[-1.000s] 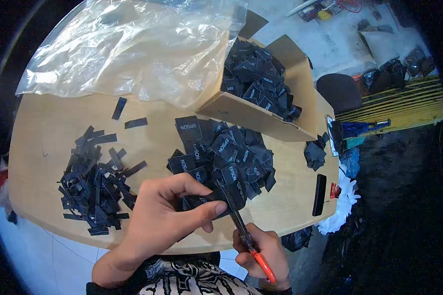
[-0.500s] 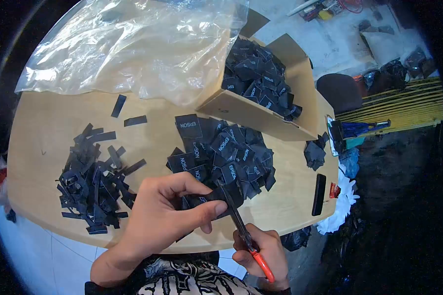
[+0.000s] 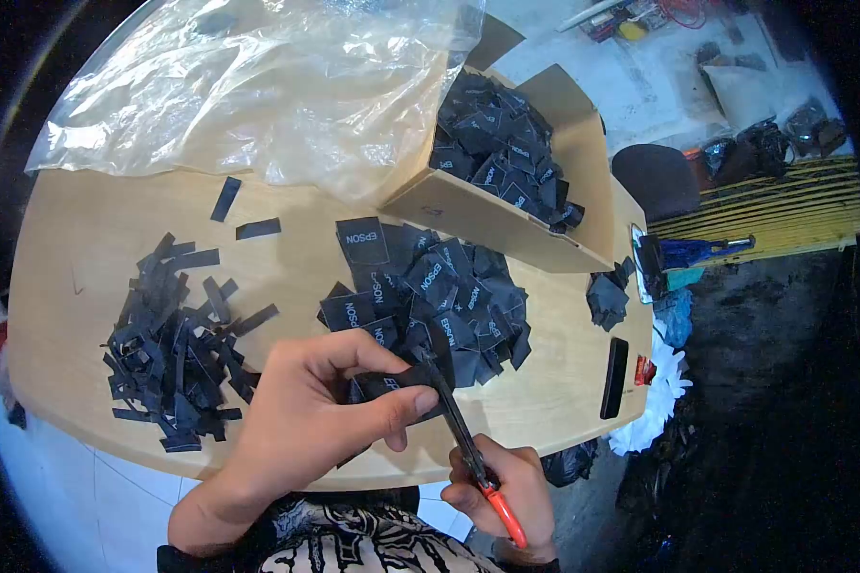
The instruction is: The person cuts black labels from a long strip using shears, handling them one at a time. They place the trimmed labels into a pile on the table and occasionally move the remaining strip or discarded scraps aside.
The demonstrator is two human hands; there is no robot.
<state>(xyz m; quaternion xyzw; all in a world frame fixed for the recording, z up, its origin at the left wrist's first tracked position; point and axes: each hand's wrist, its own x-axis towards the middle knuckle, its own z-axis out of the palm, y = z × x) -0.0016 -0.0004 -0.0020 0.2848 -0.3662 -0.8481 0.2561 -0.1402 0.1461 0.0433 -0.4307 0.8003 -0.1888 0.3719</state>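
Observation:
My left hand (image 3: 339, 406) pinches a black fabric piece (image 3: 382, 385) with white EPSON lettering between thumb and fingers. Red-handled scissors (image 3: 468, 447) are in my right hand (image 3: 508, 487), their blades at the right edge of that piece, close to my left thumb. Behind my hands lies a pile of black EPSON pieces (image 3: 449, 291). To the left is a heap of narrow black strips (image 3: 177, 353), with two loose strips (image 3: 225, 200) above it.
An open cardboard box (image 3: 506, 229) holds many black pieces. Clear plastic sheeting (image 3: 258, 86) covers the table's back left. At the right of the table (image 3: 76, 286) are a small black stack (image 3: 607, 300), a black bar (image 3: 614, 378) and a red packet (image 3: 645, 370).
The scissor blades look closer together, and the part of the fabric that stuck out right of them no longer shows there. The whole view has shifted slightly.

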